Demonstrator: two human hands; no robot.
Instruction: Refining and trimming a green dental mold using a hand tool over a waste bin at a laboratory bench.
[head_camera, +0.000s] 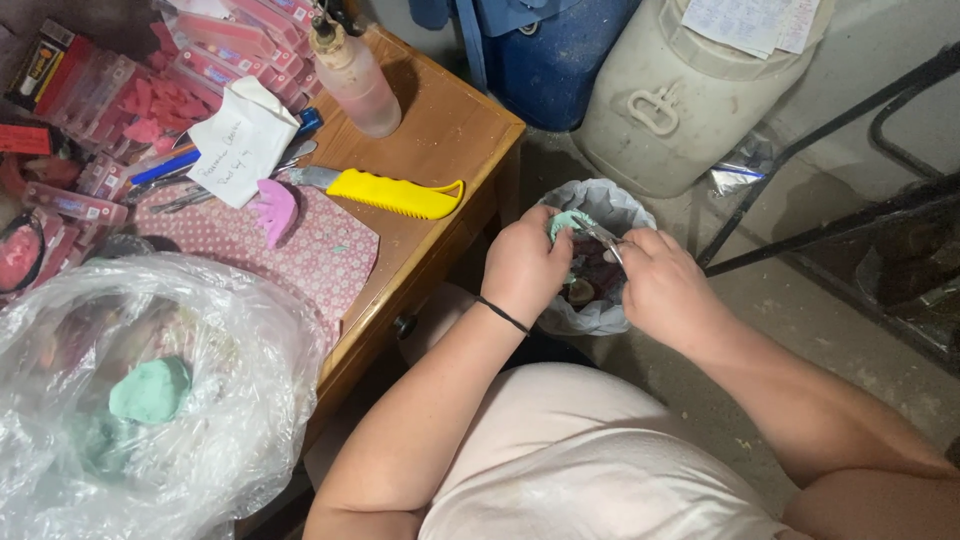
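The left hand (527, 262) curled its fingers around a green lump (566, 222), while the right hand (662, 283) pinched a thin metal tool (600, 236) against it. Both hovered over a bag-lined bin (600, 200) on the floor, right of the wooden table (440, 140). A yellow knife (395, 191) lay on the table; a clear bag (150, 390) bulged near left.
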